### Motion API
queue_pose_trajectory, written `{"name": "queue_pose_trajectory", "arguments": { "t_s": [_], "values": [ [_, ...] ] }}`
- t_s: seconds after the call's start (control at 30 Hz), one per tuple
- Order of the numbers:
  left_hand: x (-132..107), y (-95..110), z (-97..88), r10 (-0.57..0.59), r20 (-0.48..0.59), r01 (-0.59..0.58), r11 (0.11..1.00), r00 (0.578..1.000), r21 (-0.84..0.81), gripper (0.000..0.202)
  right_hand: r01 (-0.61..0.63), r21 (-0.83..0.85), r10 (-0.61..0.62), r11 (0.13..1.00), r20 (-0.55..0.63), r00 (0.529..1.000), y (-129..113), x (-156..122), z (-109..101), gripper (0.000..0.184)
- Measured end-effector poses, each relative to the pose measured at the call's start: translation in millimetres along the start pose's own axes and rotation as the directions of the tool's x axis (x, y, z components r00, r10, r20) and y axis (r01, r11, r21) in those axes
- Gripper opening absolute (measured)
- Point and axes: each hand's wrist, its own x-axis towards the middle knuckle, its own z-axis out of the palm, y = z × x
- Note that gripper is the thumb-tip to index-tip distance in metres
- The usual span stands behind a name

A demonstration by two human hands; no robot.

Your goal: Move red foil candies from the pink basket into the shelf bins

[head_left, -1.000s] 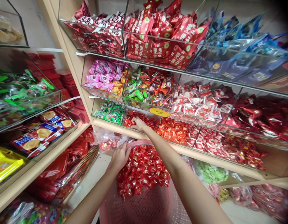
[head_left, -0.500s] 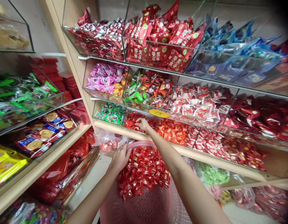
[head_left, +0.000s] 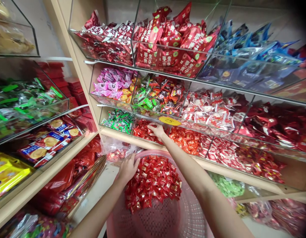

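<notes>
- The wooden shelf unit (head_left: 112,132) fills the view ahead, with three rows of clear bins of wrapped sweets stacked one above another.
- A second shelf unit (head_left: 39,180) stands on the left. It holds green-wrapped sweets above, and biscuit packs (head_left: 47,142) in red and blue wrappers below.
- The pink basket (head_left: 165,218) sits low in the middle, just in front of the bottom row of bins. Its wall is perforated, and its far rim reaches up near the shelf edge.
- A pile of red sweets (head_left: 153,180) lies in the basket, heaped against the far side, with bare pink mesh showing nearer the camera.
- The red sweets bin (head_left: 142,130) is the second compartment from the left in the bottom row. It lies between the green sweets (head_left: 118,120) and a compartment of orange-red sweets (head_left: 187,140).
- The right hand (head_left: 156,130) reaches over the basket into that red sweets bin and rests palm down on the sweets. I cannot tell whether its fingers have closed on any.
- The left hand (head_left: 128,168) is clamped on the basket's far left rim, fingers curled over the edge beside the pile.
- A yellow oval price tag (head_left: 169,121) is stuck on the clear front just above and to the right of the right hand.
</notes>
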Motion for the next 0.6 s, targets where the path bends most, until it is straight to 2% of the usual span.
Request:
{"name": "queue_pose_trajectory", "arguments": {
  "t_s": [0.13,0.3,0.37,0.47,0.53,0.6],
  "values": [
    [0.2,-1.1,0.2,0.005,0.002,-0.005,1.000,1.000,0.004,0.036,-0.097,0.131,0.073,0.987,0.177,0.982,-7.0,-44.3,-9.6,0.029],
    [1.5,-3.3,0.7,0.025,-0.027,-0.027,0.997,0.999,-0.077,0.034,-0.293,0.212,0.208,0.932,0.348,0.914,8.2,-112.5,-32.7,0.034],
    [1.8,-2.7,-0.2,0.096,-0.109,-0.113,0.982,0.989,-0.154,0.030,-0.379,0.229,0.274,0.896,0.388,0.880,19.0,-132.5,-40.0,0.030],
    [-0.2,2.2,-4.0,0.231,-0.231,-0.287,0.926,0.945,-0.246,0.028,-0.501,0.304,0.342,0.810,0.450,0.825,36.2,-148.3,-44.5,0.026],
    [-3.6,7.8,-6.9,0.333,-0.242,-0.392,0.882,0.911,-0.261,0.033,-0.554,0.370,0.344,0.746,0.497,0.796,45.7,-150.8,-44.0,0.025],
    [-7.6,13.1,-8.1,0.440,-0.199,-0.480,0.841,0.876,-0.249,0.042,-0.581,0.425,0.332,0.694,0.527,0.783,52.1,-149.8,-42.4,0.024]
  ]
}}
